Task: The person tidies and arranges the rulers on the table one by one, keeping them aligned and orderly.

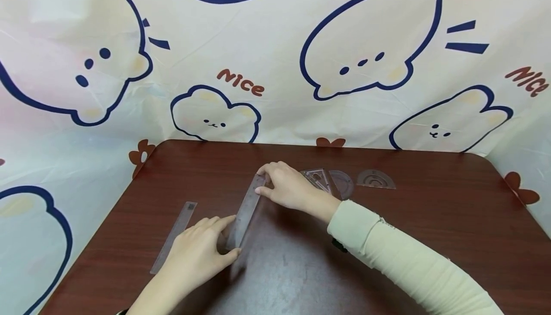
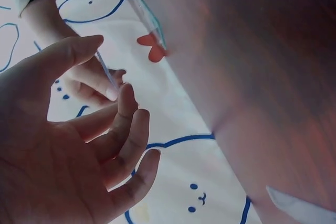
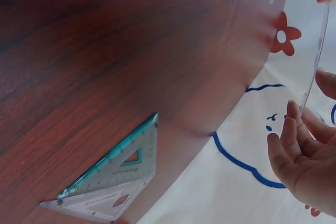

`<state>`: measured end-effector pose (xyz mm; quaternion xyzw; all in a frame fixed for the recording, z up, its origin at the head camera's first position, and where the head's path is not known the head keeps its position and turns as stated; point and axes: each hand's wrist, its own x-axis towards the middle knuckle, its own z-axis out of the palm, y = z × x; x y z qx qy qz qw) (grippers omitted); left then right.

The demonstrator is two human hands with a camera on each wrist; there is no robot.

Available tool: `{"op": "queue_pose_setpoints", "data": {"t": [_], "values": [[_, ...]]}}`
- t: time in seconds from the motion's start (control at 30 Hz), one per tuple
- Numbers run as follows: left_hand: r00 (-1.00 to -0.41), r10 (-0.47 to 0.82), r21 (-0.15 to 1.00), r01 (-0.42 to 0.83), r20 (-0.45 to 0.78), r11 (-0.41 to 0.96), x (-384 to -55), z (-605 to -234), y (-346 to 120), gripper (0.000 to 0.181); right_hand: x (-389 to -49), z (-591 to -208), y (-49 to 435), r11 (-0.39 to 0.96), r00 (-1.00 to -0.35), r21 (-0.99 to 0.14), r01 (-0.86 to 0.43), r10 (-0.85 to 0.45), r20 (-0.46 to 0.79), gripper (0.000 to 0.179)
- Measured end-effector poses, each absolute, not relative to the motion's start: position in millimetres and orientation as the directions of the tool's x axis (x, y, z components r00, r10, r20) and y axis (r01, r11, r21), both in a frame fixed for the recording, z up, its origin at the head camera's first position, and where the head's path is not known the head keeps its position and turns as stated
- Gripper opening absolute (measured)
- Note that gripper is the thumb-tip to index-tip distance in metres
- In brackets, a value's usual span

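Observation:
A clear plastic ruler (image 1: pixel 246 212) is held slanted above the brown table, between both hands. At its far end, the right hand (image 1: pixel 287 186) pinches it between thumb and fingers. The left hand (image 1: pixel 195 250) holds the near end by its long edges, with the thumb on one side and the index finger on the other; its remaining fingers are loosely bent in the left wrist view. Left of that hand, a second clear ruler (image 1: pixel 174 237) lies flat on the table, partly hidden by the hand.
Beyond the right hand lie a teal-edged set square (image 3: pixel 107 169) and a clear set square (image 3: pixel 100 203), overlapping. Beside them are a round clear protractor (image 1: pixel 343 184) and a half-round protractor (image 1: pixel 376 179). A printed cloth (image 1: pixel 280 42) hangs behind the table (image 1: pixel 430 238).

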<state>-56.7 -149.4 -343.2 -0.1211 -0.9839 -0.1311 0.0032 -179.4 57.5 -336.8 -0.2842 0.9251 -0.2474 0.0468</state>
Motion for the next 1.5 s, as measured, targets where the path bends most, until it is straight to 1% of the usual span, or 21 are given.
{"op": "queue_pose_setpoints", "data": {"t": [0.23, 0.43, 0.57, 0.9, 1.23, 1.5], "values": [[-0.974, 0.209, 0.267, 0.226, 0.09, 0.937, -43.9, -342.8, -157.6, 0.061, -172.5, -336.1, 48.1, 0.699, -0.815, -0.475, -0.535, -0.575, 0.072, 0.041], [-0.969, 0.208, 0.246, 0.236, 0.134, 0.94, -31.7, -346.6, -160.5, 0.06, -166.7, -335.8, 38.5, 0.681, -0.792, -0.468, -0.563, -0.606, 0.07, 0.04], [-0.975, 0.198, 0.249, 0.219, 0.104, 0.943, -25.1, -346.8, -161.5, 0.061, -162.6, -337.5, 33.1, 0.672, -0.779, -0.469, -0.573, -0.625, 0.057, 0.04], [-0.99, 0.14, 0.262, 0.129, -0.021, 0.956, -19.7, -353.1, -169.0, 0.066, -155.8, -341.2, 23.5, 0.672, -0.769, -0.466, -0.576, -0.638, 0.031, 0.04], [-0.99, 0.122, 0.279, 0.099, -0.065, 0.955, -21.2, -359.3, -175.8, 0.066, -155.2, -346.2, 11.8, 0.679, -0.768, -0.45, -0.579, -0.64, 0.022, 0.04], [-0.988, 0.119, 0.29, 0.085, -0.102, 0.953, -21.4, -362.4, -187.0, 0.07, -156.2, -354.5, 0.5, 0.675, -0.76, -0.454, -0.581, -0.65, 0.006, 0.04]]}}
